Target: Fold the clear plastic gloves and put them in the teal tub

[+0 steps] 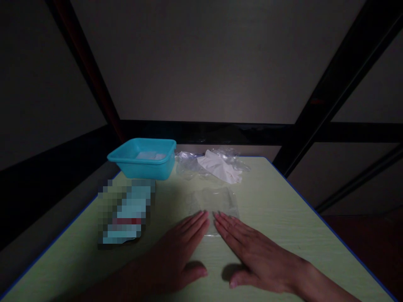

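A clear plastic bag (pixel 214 200) lies flat on the pale green table (pixel 302 235), in front of me. My left hand (pixel 181 247) rests palm down with its fingertips on the bag's near left part. On the near right part lie the fingertips of my right hand (pixel 252 251), also palm down. Both hands have straight fingers held side by side and thumbs spread away, and neither holds anything. A narrow gap separates the two sets of fingertips.
At the back left stands a turquoise basin (pixel 146 167) with something white inside. Crumpled clear plastic (pixel 187 165) and a white cloth or glove-like item (pixel 220 167) lie at the back middle. A pixelated object (pixel 132 214) is on the left.
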Tool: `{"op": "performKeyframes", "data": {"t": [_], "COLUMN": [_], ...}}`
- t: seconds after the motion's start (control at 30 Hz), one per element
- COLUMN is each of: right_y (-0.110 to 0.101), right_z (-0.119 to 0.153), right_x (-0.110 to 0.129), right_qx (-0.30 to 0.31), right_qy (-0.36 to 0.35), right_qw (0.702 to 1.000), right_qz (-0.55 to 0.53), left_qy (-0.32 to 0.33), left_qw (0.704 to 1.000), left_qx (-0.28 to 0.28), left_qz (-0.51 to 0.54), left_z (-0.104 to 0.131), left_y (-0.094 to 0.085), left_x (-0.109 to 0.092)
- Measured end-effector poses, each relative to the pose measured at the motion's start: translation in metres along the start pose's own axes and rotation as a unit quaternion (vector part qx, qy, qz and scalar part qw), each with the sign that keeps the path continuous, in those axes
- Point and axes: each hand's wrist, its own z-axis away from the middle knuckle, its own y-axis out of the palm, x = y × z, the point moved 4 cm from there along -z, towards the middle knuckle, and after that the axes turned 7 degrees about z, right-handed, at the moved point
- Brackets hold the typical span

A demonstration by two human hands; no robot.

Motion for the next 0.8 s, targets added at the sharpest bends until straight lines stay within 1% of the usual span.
{"op": "performKeyframes", "data": {"t": [0.07,0.2,0.3,0.4,0.47,0.53,0.6,0.7,0.8], "right_y": [0.000,0.001,0.001,-0.002,-0.007,-0.013,-0.019,-0.025,-0.027], "right_z": [0.000,0.000,0.001,0.001,0.001,0.000,-0.001,0.000,0.003], "right_x": [0.000,-0.002,-0.003,-0.002,-0.002,-0.003,-0.010,-0.029,-0.045], "right_qx": [0.009,-0.011,-0.007,0.004,-0.003,-0.027,-0.062,-0.109,-0.127], "right_qy": [0.004,-0.005,-0.013,-0.017,-0.021,-0.026,-0.017,0.021,0.050], "right_qw": [1.000,1.000,1.000,1.000,0.999,0.999,0.998,0.993,0.988], "right_qz": [0.001,-0.007,-0.009,-0.018,-0.025,-0.024,-0.002,0.044,0.070], "left_qy": [-0.004,0.004,0.005,-0.003,-0.011,-0.022,-0.025,-0.014,0.001], "left_qw": [1.000,1.000,1.000,1.000,1.000,0.999,0.999,0.999,1.000], "left_qx": [0.003,-0.001,0.002,0.007,0.019,0.036,0.045,0.034,0.019], "left_qz": [0.004,0.014,0.015,0.011,0.004,-0.003,-0.003,0.008,0.011], "left_z": [0.001,0.002,0.002,0.001,0.001,0.002,0.003,0.007,0.010], "left_y": [-0.002,-0.003,-0.002,-0.002,-0.003,-0.005,-0.008,-0.011,-0.011], "left_x": [-0.001,-0.003,-0.003,-0.004,-0.005,-0.006,-0.006,-0.005,-0.003]}}
